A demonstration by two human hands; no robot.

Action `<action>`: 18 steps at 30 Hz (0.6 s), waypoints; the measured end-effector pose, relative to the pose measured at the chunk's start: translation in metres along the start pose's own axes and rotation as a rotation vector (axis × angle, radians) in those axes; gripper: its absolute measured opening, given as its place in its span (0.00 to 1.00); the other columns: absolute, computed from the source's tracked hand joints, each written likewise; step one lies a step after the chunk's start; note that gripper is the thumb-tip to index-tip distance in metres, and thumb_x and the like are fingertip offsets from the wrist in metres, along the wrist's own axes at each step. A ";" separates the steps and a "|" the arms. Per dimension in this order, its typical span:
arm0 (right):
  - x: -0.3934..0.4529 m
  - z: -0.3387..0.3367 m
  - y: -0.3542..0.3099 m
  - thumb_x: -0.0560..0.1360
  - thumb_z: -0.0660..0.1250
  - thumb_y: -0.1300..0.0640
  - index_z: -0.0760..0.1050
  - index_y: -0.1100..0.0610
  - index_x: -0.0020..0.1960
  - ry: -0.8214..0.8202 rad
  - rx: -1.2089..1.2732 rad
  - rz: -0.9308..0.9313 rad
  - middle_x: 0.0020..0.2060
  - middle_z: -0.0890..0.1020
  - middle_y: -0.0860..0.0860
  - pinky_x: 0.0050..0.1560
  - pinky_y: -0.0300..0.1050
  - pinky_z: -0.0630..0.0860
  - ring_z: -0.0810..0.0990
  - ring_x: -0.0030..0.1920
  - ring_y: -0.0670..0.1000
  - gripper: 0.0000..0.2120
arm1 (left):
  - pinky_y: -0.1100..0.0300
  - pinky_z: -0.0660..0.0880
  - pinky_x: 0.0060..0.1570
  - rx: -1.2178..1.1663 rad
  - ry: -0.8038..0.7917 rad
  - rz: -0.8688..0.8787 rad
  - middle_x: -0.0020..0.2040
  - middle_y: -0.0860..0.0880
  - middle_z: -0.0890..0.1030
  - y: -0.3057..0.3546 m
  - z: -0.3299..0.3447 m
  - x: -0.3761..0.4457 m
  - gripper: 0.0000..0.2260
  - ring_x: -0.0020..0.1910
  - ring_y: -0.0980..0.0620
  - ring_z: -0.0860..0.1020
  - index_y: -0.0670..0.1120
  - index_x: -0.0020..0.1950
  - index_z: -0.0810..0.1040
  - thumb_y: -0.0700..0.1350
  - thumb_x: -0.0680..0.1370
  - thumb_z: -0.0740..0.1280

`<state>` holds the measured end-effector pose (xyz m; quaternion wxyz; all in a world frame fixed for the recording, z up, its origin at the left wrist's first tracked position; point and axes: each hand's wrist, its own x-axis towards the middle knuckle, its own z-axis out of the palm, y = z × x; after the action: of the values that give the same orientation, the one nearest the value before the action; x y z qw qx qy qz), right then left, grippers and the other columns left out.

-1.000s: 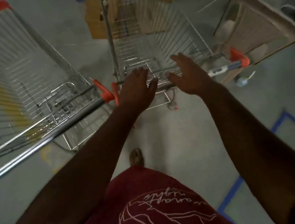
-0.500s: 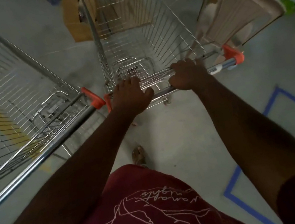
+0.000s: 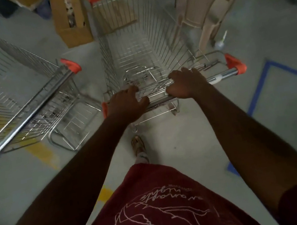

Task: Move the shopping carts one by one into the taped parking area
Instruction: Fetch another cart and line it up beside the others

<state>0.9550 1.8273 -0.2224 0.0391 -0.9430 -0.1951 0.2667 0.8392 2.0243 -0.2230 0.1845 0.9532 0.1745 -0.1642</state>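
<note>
Both hands have closed on the cart's handle (image 3: 224, 75): a second ago they hovered spread above it, and now the left hand (image 3: 126, 106) wraps the bar near its left end while the right hand (image 3: 187, 83) curls round it toward the middle. The grip is made, so the cart (image 3: 142, 44) is ready to be steered.

It stands straight ahead of the person, empty, its handle at arm's length. The view has also drawn back, and the whole basket now shows down to its far orange corners, which suggests the cart is being pulled or the person is stepping back. A second cart (image 3: 11, 86) waits just beside it on the left, angled, not touching.

The blue tape (image 3: 258, 92) marking the parking area lies on the floor to the right, well apart from the cart's wheels. So the move is only starting. The next step, I judge, is a turn to the right toward the tape. A beige chair (image 3: 210, 3) close against the cart's right side could catch the basket as it swings. A box (image 3: 71, 23) sits ahead on the left.
</note>
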 end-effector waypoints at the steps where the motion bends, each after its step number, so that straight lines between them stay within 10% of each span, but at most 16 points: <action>1: -0.015 0.009 0.006 0.70 0.60 0.38 0.67 0.49 0.78 -0.001 -0.010 0.004 0.78 0.69 0.50 0.79 0.62 0.57 0.63 0.79 0.57 0.38 | 0.30 0.62 0.68 0.003 -0.012 0.012 0.69 0.48 0.78 0.005 0.006 -0.015 0.30 0.69 0.43 0.75 0.59 0.72 0.69 0.72 0.74 0.55; 18: -0.269 0.146 -0.008 0.80 0.60 0.41 0.60 0.50 0.82 0.071 0.232 0.318 0.84 0.58 0.49 0.78 0.57 0.58 0.51 0.84 0.55 0.34 | 0.45 0.72 0.66 0.120 -0.078 0.417 0.66 0.47 0.81 -0.013 0.077 -0.192 0.28 0.66 0.42 0.77 0.54 0.72 0.73 0.67 0.77 0.59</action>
<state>0.6660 1.7256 -0.2150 0.1116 -0.9599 -0.0103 0.2569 0.6449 1.9517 -0.2214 0.1642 0.9708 -0.0440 -0.1691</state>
